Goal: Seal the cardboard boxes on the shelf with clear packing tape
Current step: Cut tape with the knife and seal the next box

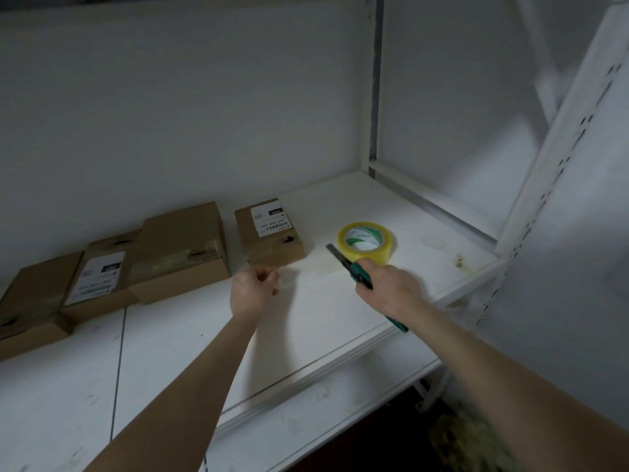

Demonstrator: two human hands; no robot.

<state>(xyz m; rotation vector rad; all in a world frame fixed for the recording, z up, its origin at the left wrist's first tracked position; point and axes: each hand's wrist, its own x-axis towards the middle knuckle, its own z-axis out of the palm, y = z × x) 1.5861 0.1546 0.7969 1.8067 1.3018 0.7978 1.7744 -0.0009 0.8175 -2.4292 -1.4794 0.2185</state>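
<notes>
My feed is dim, grey-blue. The brightest patch lies on the shelf [425,212] beyond my right hand [388,284], whose knife [340,258] reads fairly sharp. A soft shadow trails below my left hand [253,287]. Right of the right hand the upright [558,158] smears and bows.

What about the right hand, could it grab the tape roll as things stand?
Probably it can reach: the right hand is right beside the tape roll, nothing between. But it grips a knife, so taking hold looks awkward until that is put down.
</notes>
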